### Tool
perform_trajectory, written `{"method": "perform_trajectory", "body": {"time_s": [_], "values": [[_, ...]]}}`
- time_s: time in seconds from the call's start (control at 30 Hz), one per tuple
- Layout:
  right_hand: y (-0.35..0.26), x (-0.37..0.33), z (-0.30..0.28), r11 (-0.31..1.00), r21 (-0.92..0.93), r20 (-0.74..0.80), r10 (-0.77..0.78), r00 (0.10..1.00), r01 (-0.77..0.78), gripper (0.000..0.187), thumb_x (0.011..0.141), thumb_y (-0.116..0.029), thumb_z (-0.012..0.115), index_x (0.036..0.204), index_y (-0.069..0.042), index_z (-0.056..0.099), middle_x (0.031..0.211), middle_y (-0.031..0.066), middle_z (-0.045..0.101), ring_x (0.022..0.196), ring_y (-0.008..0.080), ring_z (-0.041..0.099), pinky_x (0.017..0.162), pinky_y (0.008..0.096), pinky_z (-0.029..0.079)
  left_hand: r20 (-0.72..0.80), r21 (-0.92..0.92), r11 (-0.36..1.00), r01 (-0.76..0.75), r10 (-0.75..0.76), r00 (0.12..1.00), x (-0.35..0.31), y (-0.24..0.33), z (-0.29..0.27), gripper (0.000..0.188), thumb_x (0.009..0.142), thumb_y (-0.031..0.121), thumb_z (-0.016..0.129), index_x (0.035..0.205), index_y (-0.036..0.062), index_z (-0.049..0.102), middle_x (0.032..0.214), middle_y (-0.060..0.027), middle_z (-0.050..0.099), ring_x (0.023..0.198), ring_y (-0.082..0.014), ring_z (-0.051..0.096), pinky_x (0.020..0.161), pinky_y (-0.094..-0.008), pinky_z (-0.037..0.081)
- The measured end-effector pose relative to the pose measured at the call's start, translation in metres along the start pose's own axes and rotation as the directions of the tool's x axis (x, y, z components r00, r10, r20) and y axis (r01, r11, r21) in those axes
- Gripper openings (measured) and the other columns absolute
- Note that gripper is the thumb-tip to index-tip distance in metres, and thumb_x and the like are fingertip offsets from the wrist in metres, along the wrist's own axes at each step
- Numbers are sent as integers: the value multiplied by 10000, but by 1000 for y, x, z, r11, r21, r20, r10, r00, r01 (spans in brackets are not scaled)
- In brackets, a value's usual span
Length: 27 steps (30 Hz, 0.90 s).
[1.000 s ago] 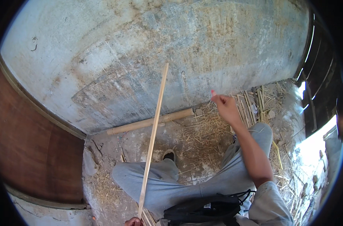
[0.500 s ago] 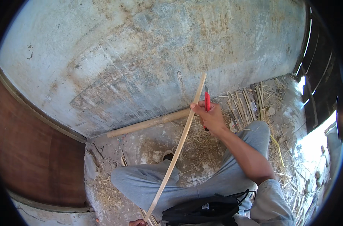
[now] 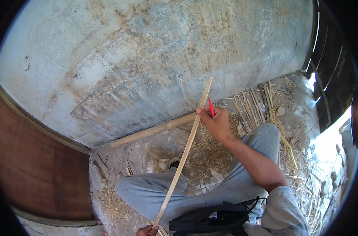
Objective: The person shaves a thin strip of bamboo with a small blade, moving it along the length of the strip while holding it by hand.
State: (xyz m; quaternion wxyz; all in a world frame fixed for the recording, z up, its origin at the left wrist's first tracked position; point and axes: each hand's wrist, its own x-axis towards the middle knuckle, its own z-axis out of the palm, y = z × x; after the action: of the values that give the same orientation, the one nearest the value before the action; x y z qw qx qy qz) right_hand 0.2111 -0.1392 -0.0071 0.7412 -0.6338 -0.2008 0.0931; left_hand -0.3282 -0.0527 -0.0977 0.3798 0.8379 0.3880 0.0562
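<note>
A long, pale bamboo strip (image 3: pixel 181 163) slants across my lap, its upper end rising in front of the wall. My right hand (image 3: pixel 216 121) pinches it in its upper part between thumb and fingers. The same hand also holds a red utility knife (image 3: pixel 211 107), which points upward beside the strip; its handle is partly hidden by the fingers. At the bottom edge of the view, my left hand (image 3: pixel 147 231) is closed on the strip's lower end, and only part of that hand shows.
A thick bamboo pole (image 3: pixel 155 132) lies along the foot of the stained wall (image 3: pixel 147 59). Several split sticks (image 3: pixel 251 106) and shavings cover the floor at right. A brown wooden panel (image 3: pixel 41 161) stands at left. A black bag (image 3: pixel 198 220) rests at my waist.
My right hand has turned slightly and shifted a little left with the knife, whose blade no longer shows clearly. My left hand has come slightly higher into view with the strip's lower end.
</note>
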Motion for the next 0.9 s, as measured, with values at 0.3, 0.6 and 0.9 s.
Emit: {"method": "perform_trajectory", "body": {"time_s": [0.3,0.6,0.9], "values": [[18,6,1,1000,9,42,-5,999,4,279,920,-238,701,783,3,672,648,-1,618,567,43,471,511,248,368,-220,386,810,-441,545,809,46,123,-17,292,935,313,663,916,22,642,614,-92,550,500,-249,463,498,-354,420],[10,6,3,999,-49,76,-11,997,15,259,912,-232,714,847,18,705,681,10,647,602,47,514,540,245,396,48,-26,809,-587,588,808,187,235,9,429,904,178,679,1250,-15,516,1156,-204,613,1033,-307,633,854,-366,520],[19,28,-1,992,-106,238,89,967,-65,268,928,-258,700,950,10,708,765,8,673,677,53,551,614,241,437,439,-608,793,-17,354,826,290,282,69,313,1071,278,410,1224,22,508,818,-76,602,526,-93,544,427,-232,382]]}}
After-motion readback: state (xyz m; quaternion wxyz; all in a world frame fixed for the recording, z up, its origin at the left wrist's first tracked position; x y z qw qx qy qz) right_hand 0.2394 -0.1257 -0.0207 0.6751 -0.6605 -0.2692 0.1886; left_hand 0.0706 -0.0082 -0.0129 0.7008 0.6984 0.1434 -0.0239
